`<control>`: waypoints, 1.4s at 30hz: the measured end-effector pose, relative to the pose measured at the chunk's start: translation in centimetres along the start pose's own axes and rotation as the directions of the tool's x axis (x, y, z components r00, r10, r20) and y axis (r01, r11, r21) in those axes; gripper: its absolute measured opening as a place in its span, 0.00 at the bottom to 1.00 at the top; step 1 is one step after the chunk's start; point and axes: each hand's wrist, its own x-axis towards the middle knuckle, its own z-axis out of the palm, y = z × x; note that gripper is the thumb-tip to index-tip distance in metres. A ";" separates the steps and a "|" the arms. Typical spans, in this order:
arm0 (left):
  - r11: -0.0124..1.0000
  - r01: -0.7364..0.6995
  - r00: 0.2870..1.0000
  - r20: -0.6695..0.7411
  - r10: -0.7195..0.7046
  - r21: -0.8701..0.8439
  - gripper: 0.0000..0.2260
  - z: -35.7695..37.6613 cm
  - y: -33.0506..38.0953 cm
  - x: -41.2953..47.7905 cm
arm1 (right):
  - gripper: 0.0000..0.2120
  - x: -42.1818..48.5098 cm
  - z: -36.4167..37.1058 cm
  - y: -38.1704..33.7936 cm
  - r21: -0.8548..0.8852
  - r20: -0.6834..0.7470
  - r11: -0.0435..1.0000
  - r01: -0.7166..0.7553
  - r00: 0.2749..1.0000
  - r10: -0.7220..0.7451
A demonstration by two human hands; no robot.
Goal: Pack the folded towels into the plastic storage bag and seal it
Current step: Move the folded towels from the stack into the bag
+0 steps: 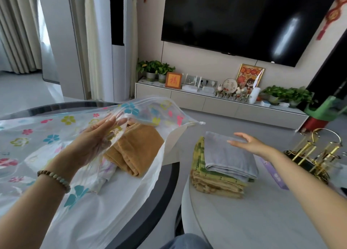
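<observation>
A clear plastic storage bag (pixel 47 128) printed with coloured flowers lies across the left table, its mouth facing right. My left hand (pixel 97 138) lifts the bag's upper layer, holding the mouth open. A folded orange-brown towel (pixel 139 151) lies just inside the mouth. On the round white table to the right stands a stack of folded towels: a grey towel (pixel 227 155) on top, a green-yellow one (pixel 199 153) and tan ones (pixel 216 186) beneath. My right hand (pixel 249 143) hovers with fingers spread over the grey towel's far right edge, holding nothing.
A gold metal rack (pixel 315 151) and a purple box (pixel 272 171) stand right of the towel stack. A dark gap (pixel 169 198) separates the two tables. Beyond are a low TV cabinet (pixel 216 102) with plants and a wall television.
</observation>
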 end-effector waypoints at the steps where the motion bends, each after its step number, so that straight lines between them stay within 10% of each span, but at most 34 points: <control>1: 1.000 -0.001 1.000 0.003 0.001 -0.011 0.13 0.1 -0.1 0.1 | 0.52 0.6 0.1 0.2 -0.011 0.011 1.000 -0.023 1.000 0.023; 17: 0.999 0.020 0.999 -0.028 -0.021 -0.031 0.14 -0.6 -1.6 1.8 | 0.40 5.8 0.8 -1.6 -0.519 0.120 0.852 0.073 0.993 -0.011; 21: 0.999 0.024 0.999 -0.024 -0.025 -0.039 0.12 -0.7 -1.3 1.6 | 0.25 4.1 -1.0 -2.6 -0.333 0.191 0.937 0.105 0.981 -0.043; 31: 0.999 0.003 1.000 0.006 -0.003 0.038 0.14 -0.8 0.6 -0.4 | 0.28 -3.7 -3.5 -8.9 -0.033 0.342 0.992 0.118 0.934 -0.100; 42: 0.966 -0.135 0.982 0.162 0.100 0.219 0.14 -3.1 5.0 -3.6 | 0.30 -9.4 17.4 -21.7 0.394 0.471 0.919 0.021 0.854 -0.222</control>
